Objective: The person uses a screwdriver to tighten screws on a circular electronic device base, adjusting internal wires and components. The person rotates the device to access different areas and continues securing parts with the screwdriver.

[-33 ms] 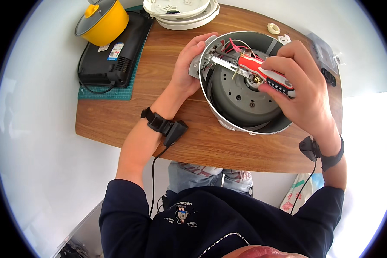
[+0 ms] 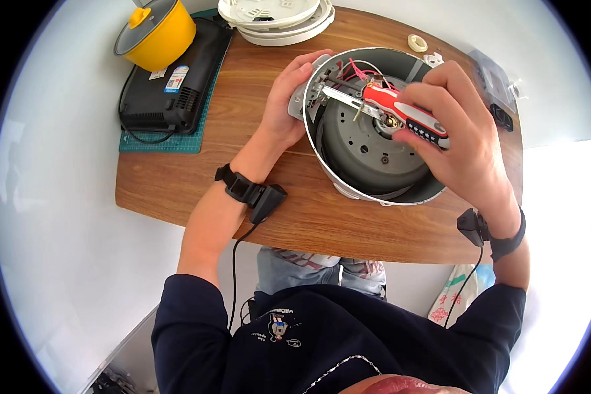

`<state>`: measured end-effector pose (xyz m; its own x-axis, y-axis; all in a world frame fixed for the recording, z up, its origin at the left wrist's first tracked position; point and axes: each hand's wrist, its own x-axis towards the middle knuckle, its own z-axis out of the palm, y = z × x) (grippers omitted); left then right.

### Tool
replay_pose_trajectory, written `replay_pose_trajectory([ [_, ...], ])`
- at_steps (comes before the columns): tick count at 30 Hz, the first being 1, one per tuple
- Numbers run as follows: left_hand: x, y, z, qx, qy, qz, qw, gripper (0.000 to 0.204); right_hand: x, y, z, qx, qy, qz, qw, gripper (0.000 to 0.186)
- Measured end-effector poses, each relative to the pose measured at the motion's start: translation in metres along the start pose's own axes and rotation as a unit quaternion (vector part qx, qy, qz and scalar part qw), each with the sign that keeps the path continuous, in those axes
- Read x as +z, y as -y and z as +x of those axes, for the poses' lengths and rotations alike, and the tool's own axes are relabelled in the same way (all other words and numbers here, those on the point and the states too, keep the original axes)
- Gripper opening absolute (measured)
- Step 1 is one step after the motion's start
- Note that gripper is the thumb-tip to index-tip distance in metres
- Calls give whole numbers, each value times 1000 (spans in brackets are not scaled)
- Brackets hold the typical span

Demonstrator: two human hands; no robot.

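Observation:
A round metal housing, like the opened body of a rice cooker, lies tilted on the table with its inside facing me. Wires and a metal lever strip show within it. My right hand grips a red and white screwdriver. The tool's shaft points left to the bracket at the housing's inner wall; its tip is hard to make out. With my left hand I hold the grey panel on the housing's left side, fingers wrapped behind it and partly hidden.
At the back left, a yellow pot stands on a black appliance over a green cutting mat. White round plastic parts are stacked at the back. A cream ring and a clear box sit back right.

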<state>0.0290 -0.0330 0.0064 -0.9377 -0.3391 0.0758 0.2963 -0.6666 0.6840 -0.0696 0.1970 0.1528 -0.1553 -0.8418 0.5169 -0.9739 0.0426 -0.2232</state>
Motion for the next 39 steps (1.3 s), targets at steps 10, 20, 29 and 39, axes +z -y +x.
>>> replay_pose_trajectory([
  [10, -1, 0, 0, -2, 1, 7, 1000, 48, -8, 7, -5, 14, 62, -59, 996, 40],
  [20, -1, -1, -1, -2, 3, 2, 1000, 47, -2, 14, -8, 39, 55, -131, 989, 50],
  [29, 2, -1, 0, -14, -4, -11, 1000, 44, -10, 6, 4, -116, 77, -81, 987, 45],
  [39, -10, 0, 1, -16, 27, 17, 999, 49, -12, 15, -1, 37, 128, -198, 971, 39],
])
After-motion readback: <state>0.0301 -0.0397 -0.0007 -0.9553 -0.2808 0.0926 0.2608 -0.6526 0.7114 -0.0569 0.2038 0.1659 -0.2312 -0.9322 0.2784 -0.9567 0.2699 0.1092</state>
